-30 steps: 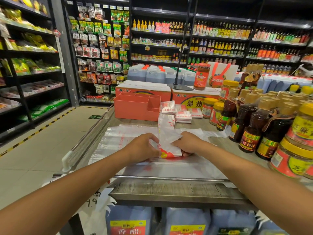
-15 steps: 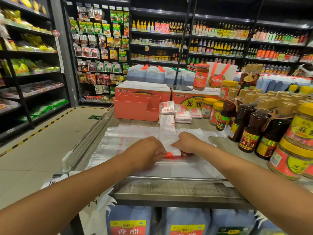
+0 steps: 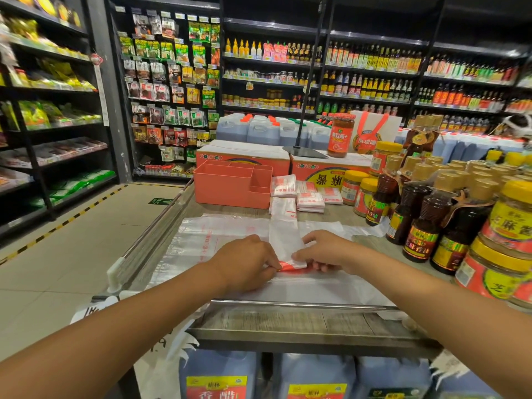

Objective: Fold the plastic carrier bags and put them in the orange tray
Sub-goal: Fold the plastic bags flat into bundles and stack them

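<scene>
A white plastic carrier bag (image 3: 285, 240), folded into a long narrow strip with red print at its near end, lies on a flat pile of unfolded bags (image 3: 201, 243). My left hand (image 3: 247, 262) pinches the strip's near end from the left. My right hand (image 3: 325, 250) pinches the same end from the right, fingers curled over the fold. The orange tray (image 3: 230, 191) with several compartments stands at the far side of the table. Small stacks of folded bags (image 3: 309, 200) lie to its right.
Brown sauce bottles (image 3: 423, 226) and yellow-lidded jars (image 3: 506, 226) crowd the table's right side. Orange cartons (image 3: 244, 156) and a red jar (image 3: 341, 135) stand behind the tray. A metal rail (image 3: 288, 303) runs along the near edge. Shop shelves surround the aisle floor on the left.
Both hands have pressed the strip's near end down and folded it over, so the raised fold seen earlier now lies low and flat on the pile.
</scene>
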`<state>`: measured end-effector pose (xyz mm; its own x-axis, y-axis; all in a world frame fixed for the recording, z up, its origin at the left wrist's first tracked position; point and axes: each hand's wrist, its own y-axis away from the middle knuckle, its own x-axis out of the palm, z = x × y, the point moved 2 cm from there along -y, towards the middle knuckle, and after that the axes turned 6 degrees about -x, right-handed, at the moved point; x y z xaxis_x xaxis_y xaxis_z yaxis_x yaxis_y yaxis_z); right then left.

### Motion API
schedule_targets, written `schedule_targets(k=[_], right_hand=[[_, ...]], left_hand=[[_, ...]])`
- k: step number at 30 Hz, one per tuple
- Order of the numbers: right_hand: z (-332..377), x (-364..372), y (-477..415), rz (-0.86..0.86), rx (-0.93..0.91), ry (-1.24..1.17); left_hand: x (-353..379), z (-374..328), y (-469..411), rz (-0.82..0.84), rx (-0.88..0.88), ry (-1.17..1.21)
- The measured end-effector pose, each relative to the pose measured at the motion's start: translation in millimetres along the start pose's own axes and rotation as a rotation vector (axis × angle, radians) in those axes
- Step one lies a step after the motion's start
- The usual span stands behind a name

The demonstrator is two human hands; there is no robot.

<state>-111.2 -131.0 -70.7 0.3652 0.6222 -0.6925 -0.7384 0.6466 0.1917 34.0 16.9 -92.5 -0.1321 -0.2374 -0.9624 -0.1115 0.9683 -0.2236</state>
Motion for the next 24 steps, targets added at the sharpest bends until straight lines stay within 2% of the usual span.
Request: schedule_targets(k=[11,15,19,24], right_hand=[[-11.5,4.9,1.7,-0.031,0.001,0.066],[-12.8,1.8,1.6,-0.086,-0.086,0.418],[-15.6,0.7,5.9,-0.145,-0.158,0.495],[-11.3,2.5,12.4,-0.178,-0.413,0.553]], left_hand=[[-11.4,13.4,2.7,0.047,0.025,-0.101],[-6.5,23.3,9.8,0.111,0.065,-0.059],[-2.8,31.5,13.7,0.153,0.072,0.026],[-8.8,23.2,-0.1,0.146,0.095,0.068]])
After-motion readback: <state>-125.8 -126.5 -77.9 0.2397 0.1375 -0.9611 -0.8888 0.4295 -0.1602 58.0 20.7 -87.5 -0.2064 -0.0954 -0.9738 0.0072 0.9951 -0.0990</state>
